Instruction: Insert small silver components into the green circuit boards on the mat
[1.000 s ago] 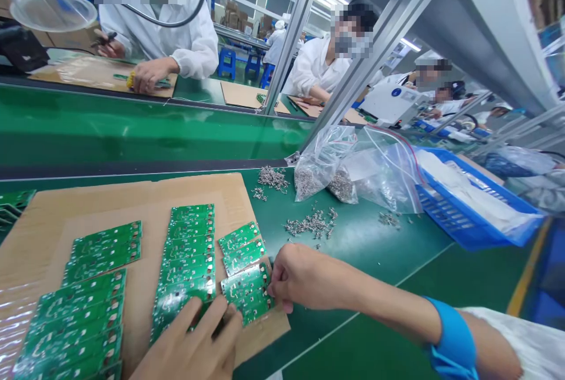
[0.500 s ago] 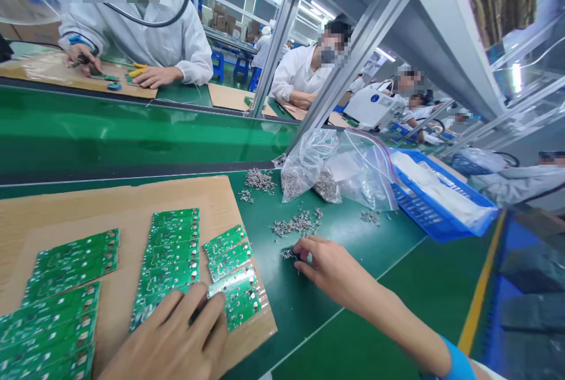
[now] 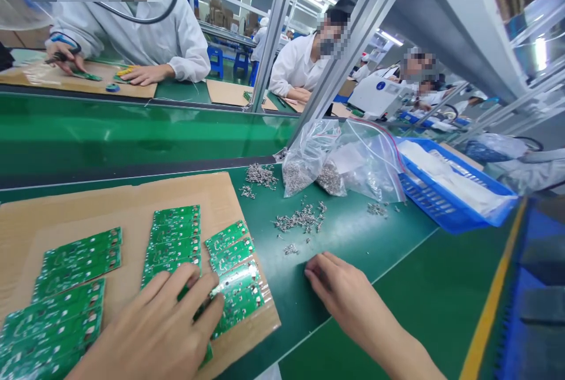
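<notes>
My left hand rests over a panel of green circuit boards on the cardboard sheet, its fingers bent and apart. Beside its fingertips is a smaller board panel. My right hand is low over the green table, thumb and index finger pressed together. Whatever may be between those fingertips is too small or hidden to make out. Just beyond them lies a small cluster of metal parts. Farther back is a larger pile of the same small silvery parts.
More circuit boards lie on the cardboard at left. Another metal-part heap, clear plastic bags and a blue basket stand along the back. A metal post rises behind. Co-workers in white sit across the green divider.
My right hand has drawn back toward me and to the right, uncovering the small cluster of metal parts. My left hand has shifted slightly forward over the boards. The view has turned a little.
</notes>
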Motion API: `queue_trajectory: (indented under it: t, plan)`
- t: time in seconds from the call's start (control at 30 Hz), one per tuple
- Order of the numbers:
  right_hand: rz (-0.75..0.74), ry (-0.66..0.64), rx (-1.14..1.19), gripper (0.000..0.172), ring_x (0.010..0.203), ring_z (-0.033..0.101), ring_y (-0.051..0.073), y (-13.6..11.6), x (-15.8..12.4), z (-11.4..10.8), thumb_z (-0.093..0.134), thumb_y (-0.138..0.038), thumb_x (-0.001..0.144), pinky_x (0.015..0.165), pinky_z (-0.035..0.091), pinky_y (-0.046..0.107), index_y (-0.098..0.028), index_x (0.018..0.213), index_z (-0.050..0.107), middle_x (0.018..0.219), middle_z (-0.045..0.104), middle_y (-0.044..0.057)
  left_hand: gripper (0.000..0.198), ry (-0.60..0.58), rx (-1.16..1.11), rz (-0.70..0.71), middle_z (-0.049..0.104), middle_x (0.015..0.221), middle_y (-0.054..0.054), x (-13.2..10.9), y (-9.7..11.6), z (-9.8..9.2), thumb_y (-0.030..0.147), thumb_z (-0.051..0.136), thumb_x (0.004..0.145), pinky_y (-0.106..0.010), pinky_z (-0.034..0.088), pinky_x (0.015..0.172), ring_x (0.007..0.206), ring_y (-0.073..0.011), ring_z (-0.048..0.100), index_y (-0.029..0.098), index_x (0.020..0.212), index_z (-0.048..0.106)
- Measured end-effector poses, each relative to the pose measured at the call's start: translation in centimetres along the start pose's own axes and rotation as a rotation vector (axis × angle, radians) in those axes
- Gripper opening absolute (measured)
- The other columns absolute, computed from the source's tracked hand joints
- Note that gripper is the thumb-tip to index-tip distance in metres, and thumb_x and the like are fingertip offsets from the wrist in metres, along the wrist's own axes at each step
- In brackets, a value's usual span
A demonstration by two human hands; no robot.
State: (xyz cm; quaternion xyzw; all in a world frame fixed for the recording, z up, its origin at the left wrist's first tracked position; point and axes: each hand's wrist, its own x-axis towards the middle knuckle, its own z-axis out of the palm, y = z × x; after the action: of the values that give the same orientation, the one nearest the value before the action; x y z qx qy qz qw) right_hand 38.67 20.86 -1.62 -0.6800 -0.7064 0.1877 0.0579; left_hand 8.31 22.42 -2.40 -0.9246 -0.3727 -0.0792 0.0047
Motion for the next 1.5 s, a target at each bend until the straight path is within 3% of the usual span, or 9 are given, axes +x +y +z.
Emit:
queue_trajectory:
  t: [0.1,0.3,0.43,0.57,0.87,1.0,1.1,1.3,1.5]
  plan:
    - [0.032,-0.063,0.228,0.019,0.064,0.054,0.018,-1.2,-0.2,-0.2,0.046,-0.028,0.095,0.059,0.040,0.030,-0.022,0.081,0.057,0.074,0.060,0.003,0.032,0.004,-0.052,-0.003,0.071,0.106,-0.007,0.2,0.0,-0.3,0.018,0.044,0.090,-0.045,0.041,0.083,0.102,-0.0307,0.055,0.027,0.098,0.074]
    - [0.023,-0.322,0.998,0.019,0.064,0.041,0.012,-6.6,0.3,-0.1,0.057,-0.034,0.091,0.059,0.034,0.024,-0.020,0.079,0.056,0.070,0.048,-0.003,0.023,0.015,-0.236,0.009,0.070,0.100,0.000,1.5,0.1,-2.4,0.031,0.044,0.101,-0.038,0.046,0.082,0.091,-0.0225,0.059,0.027,0.102,0.066]
    - [0.021,-0.396,1.174,0.019,0.055,0.031,0.009,-9.2,1.6,1.0,0.060,-0.035,0.088,0.050,0.026,0.023,-0.019,0.079,0.056,0.067,0.044,-0.005,0.032,0.062,-0.145,0.142,0.069,0.085,0.001,2.1,-0.1,-3.9,0.016,0.037,0.100,-0.035,0.046,0.070,0.076,-0.0196,0.058,0.024,0.089,0.067]
    - [0.045,-0.421,1.175,0.019,0.052,0.034,0.009,-9.9,2.5,1.7,0.060,-0.036,0.089,0.048,0.026,0.023,-0.020,0.080,0.057,0.066,0.045,-0.005,0.038,0.190,0.031,0.199,0.068,0.079,0.000,2.3,-0.4,-4.4,0.008,0.034,0.096,-0.036,0.045,0.069,0.072,-0.0190,0.058,0.021,0.083,0.068]
    - [-0.034,-0.395,1.075,0.023,0.060,0.036,0.010,-9.5,2.9,1.6,0.063,-0.040,0.091,0.054,0.027,0.024,-0.018,0.083,0.061,0.065,0.044,-0.005,0.031,0.163,0.036,0.080,0.065,0.079,-0.001,1.9,-0.5,-2.8,0.007,0.039,0.090,-0.036,0.040,0.064,0.071,-0.0205,0.055,0.022,0.081,0.065]
    - [-0.057,-0.273,0.883,0.019,0.064,0.047,0.012,-8.1,5.5,0.5,0.062,-0.035,0.090,0.058,0.034,0.024,-0.018,0.085,0.066,0.069,0.056,-0.002,0.027,0.077,0.083,0.004,0.072,0.102,-0.003,2.3,-1.6,-2.3,0.009,0.047,0.089,-0.038,0.043,0.073,0.091,-0.0247,0.059,0.022,0.101,0.068]
    - [-0.032,-0.181,0.621,0.014,0.064,0.053,0.013,-6.9,8.6,-0.2,0.063,-0.028,0.085,0.057,0.036,0.026,-0.017,0.080,0.069,0.072,0.065,0.001,0.045,-0.016,0.131,-0.018,0.069,0.124,-0.004,2.7,-2.9,-1.9,0.006,0.057,0.081,-0.039,0.042,0.078,0.104,-0.0288,0.057,0.022,0.122,0.065]
    - [-0.037,-0.256,0.407,0.012,0.063,0.058,0.015,-6.4,11.9,-0.6,0.064,-0.025,0.078,0.053,0.038,0.026,-0.017,0.074,0.071,0.070,0.069,0.002,0.052,-0.217,0.080,0.010,0.071,0.127,0.002,3.2,-4.2,-1.2,0.004,0.064,0.078,-0.039,0.038,0.078,0.105,-0.0293,0.056,0.025,0.125,0.066]
    - [-0.059,-0.309,0.335,0.008,0.068,0.061,0.016,-6.6,13.0,-0.8,0.065,-0.022,0.074,0.057,0.041,0.026,-0.018,0.070,0.070,0.073,0.071,0.002,0.060,-0.187,0.024,-0.005,0.068,0.131,0.001,2.4,-4.6,-0.1,0.013,0.069,0.077,-0.039,0.036,0.080,0.104,-0.0293,0.053,0.029,0.134,0.060]
